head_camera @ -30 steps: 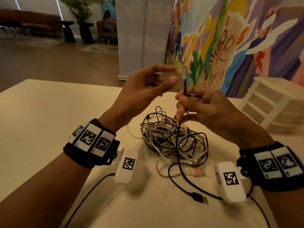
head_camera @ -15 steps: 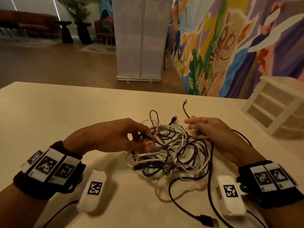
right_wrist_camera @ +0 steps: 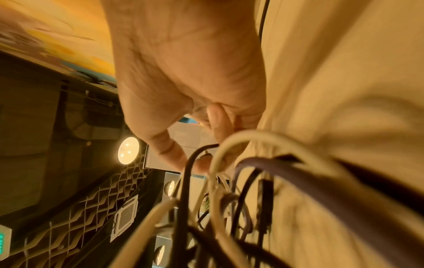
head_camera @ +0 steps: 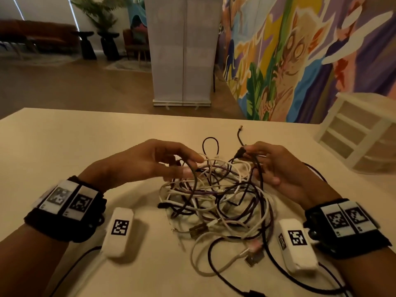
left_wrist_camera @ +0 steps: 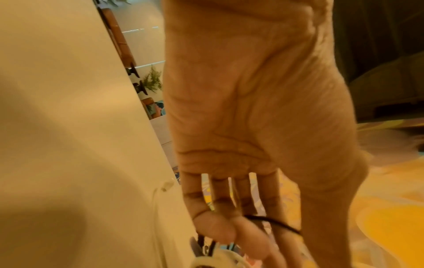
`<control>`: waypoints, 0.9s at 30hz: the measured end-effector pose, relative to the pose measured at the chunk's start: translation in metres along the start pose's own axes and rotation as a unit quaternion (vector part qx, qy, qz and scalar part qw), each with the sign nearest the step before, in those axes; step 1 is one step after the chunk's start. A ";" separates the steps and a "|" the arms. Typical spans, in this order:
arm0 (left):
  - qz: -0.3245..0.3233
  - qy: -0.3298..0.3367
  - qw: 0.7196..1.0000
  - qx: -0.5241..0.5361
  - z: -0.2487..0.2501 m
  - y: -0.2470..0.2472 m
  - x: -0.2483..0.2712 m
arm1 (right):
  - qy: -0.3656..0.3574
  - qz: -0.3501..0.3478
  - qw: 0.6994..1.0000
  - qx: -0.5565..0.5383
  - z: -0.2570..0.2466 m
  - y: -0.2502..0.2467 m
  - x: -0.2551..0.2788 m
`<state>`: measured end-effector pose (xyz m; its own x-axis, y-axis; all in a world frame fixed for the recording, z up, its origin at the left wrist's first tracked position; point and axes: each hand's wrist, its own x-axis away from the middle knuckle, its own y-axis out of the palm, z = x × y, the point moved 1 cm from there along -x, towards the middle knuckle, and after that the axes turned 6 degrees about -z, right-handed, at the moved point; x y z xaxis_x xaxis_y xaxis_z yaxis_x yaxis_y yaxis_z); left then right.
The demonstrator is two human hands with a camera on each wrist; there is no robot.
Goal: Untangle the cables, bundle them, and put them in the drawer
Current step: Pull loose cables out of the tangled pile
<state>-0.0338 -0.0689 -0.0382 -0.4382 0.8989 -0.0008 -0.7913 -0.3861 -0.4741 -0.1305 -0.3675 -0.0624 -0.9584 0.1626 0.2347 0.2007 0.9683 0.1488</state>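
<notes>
On the pale tabletop [head_camera: 64, 146], a tangled heap of white, black and purple cables [head_camera: 214, 196] lies between both wrists. Over its left edge, the left hand [head_camera: 150, 161] pinches a black strand; opposite, the right hand [head_camera: 276, 166] grips a dark cable near its plug. Farther right stands a white drawer unit [head_camera: 362, 129].

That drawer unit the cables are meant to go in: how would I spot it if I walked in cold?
Start at the big cream table and follow it to its far right corner, past the tangle of cables. There stands the drawer unit, a small white frame with stacked pale drawers; it is the table's only boxy, rigid thing.
</notes>
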 end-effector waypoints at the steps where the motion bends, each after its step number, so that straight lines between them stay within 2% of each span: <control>1: 0.021 0.005 1.000 0.016 -0.002 -0.002 0.001 | -0.008 0.006 1.000 0.021 0.001 0.000 0.000; 4: 0.046 0.022 0.998 0.043 -0.006 -0.014 -0.001 | -0.042 0.039 0.994 0.094 0.005 0.003 -0.002; 8: 0.061 0.045 0.989 0.125 0.003 -0.039 -0.015 | -0.101 0.054 0.987 0.114 0.005 -0.001 -0.004; 9: 0.079 0.029 0.990 0.114 0.007 -0.043 -0.022 | -0.109 0.055 0.986 0.117 0.005 -0.001 -0.005; 11: 0.095 -0.038 0.995 0.014 0.014 -0.038 -0.046 | -0.117 0.057 0.984 0.118 0.003 -0.004 -0.006; 14: 0.008 -0.158 0.981 -0.113 0.017 -0.018 -0.078 | -0.127 0.035 0.985 0.115 0.003 -0.004 -0.007; 16: -0.021 -0.178 0.973 -0.145 0.016 -0.008 -0.094 | -0.135 0.024 0.984 0.109 0.003 -0.004 -0.006; 19: -0.007 -0.145 0.978 -0.152 0.022 -0.004 -0.098 | -0.141 0.017 0.986 0.088 0.002 -0.008 -0.005; 23: 0.091 -0.088 0.979 -0.159 0.026 -0.014 -0.089 | -0.133 0.013 0.983 0.122 0.004 -0.015 -0.005; 27: 0.175 -0.044 0.981 -0.072 0.027 -0.017 -0.081 | -0.107 -0.013 0.973 0.205 0.007 -0.017 -0.005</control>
<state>0.0038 -0.1405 -0.0061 -0.7129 0.6922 -0.1121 -0.5200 -0.6291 -0.5778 -0.1311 -0.3835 -0.0732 -0.9911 0.1309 0.0249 0.1204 0.9598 -0.2537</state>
